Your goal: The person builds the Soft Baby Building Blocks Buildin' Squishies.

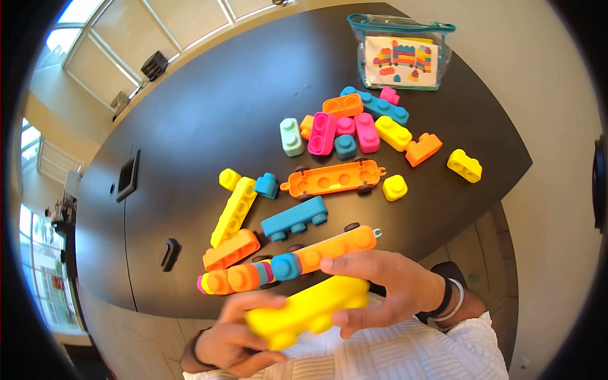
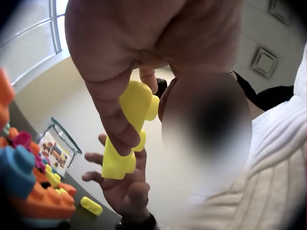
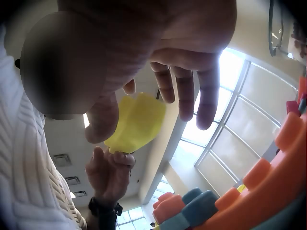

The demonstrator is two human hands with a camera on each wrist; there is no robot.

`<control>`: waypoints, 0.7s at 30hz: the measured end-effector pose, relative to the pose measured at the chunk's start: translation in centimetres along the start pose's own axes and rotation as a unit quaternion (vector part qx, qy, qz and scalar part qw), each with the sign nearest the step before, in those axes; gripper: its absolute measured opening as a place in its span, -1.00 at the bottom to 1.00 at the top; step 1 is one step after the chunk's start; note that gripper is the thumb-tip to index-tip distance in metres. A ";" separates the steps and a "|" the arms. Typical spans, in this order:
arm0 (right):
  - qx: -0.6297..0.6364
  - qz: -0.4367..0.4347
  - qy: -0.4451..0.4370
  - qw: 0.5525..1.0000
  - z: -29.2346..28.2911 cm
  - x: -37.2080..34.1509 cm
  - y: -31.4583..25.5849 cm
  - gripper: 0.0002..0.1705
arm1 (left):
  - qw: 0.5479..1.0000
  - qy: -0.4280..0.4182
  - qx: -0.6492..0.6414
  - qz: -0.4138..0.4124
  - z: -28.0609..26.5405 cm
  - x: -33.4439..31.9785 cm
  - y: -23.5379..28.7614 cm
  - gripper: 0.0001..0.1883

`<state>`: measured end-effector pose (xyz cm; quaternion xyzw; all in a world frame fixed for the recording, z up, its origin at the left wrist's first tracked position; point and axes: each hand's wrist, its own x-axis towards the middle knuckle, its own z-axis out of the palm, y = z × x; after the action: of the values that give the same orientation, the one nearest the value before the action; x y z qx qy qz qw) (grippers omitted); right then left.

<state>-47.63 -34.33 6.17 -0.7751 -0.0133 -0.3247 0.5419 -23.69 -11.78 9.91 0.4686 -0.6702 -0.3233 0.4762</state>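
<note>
A long yellow building block (image 1: pixel 310 307), slightly blurred, is held up in front of the body, its studs turned down toward the lap. My left hand (image 1: pixel 244 332) grips its left end between thumb and fingers. Around the right end, my right hand (image 1: pixel 396 285) spreads its fingers loosely; in the right wrist view those fingers hang straight beside the yellow block (image 3: pixel 144 120). Just beyond the hands stands a toy train, its orange wheeled base (image 1: pixel 335 248) carrying a blue block (image 1: pixel 286 266) and a row of orange blocks (image 1: pixel 244 277) to the left.
Loose on the dark table (image 1: pixel 209 114) lie an upturned orange wheeled base (image 1: pixel 332 180), a blue block (image 1: pixel 294 218), a yellow block (image 1: pixel 234 212) and an orange block (image 1: pixel 232 250). Farther back are pink blocks (image 1: pixel 322 134) and a clear zip bag (image 1: pixel 401 54) with a picture card.
</note>
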 end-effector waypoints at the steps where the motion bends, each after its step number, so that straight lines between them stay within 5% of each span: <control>1: -0.063 -0.056 -0.027 0.996 0.0 -0.6 0.6 -0.23 | 1.000 -0.007 -0.021 -0.003 0.9 0.7 -0.8 -0.42; 4: -0.236 -0.137 -0.095 0.957 -2.0 -0.2 1.7 -0.32 | 1.000 0.022 -0.012 0.013 3.1 1.4 -2.4 -0.37; 5: -0.235 -0.138 -0.102 0.957 -2.4 -0.1 1.9 -0.32 | 0.995 0.044 0.093 0.001 3.1 1.7 -2.1 -0.34; 7: -0.264 -0.071 -0.027 0.962 -3.0 0.1 2.2 -0.39 | 0.971 0.138 0.194 -0.004 3.9 1.9 -2.7 -0.41; 8: -0.262 -0.073 -0.031 0.962 -3.2 0.2 2.4 -0.39 | 0.970 0.143 0.195 -0.006 3.3 1.6 -2.3 -0.41; 10: -0.252 -0.034 -0.035 0.967 -3.4 0.3 2.8 -0.43 | 0.909 0.091 0.401 0.066 0.6 1.1 -0.7 -0.47; 12: -0.257 -0.026 -0.074 0.963 -2.9 0.7 3.2 -0.43 | 0.902 0.140 0.403 0.061 -0.3 0.4 -0.3 -0.57; 14: -0.263 -0.021 -0.109 0.958 -2.4 0.9 3.8 -0.43 | 0.854 0.168 0.492 -0.031 -1.3 0.4 -0.1 -0.51; 18: -0.313 0.015 -0.118 0.942 -2.0 0.9 4.1 -0.42 | 0.859 0.094 0.483 -0.141 -1.8 0.2 -2.3 -0.37; 21: -0.330 0.037 -0.125 0.935 -1.8 1.2 3.6 -0.39 | 0.853 0.105 0.493 -0.136 -1.7 -0.5 -3.3 -0.35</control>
<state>-46.15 -37.75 4.13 -0.9446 0.0552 -0.1911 0.2611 -20.99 -12.41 7.40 0.7596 -0.6172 0.0388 0.2015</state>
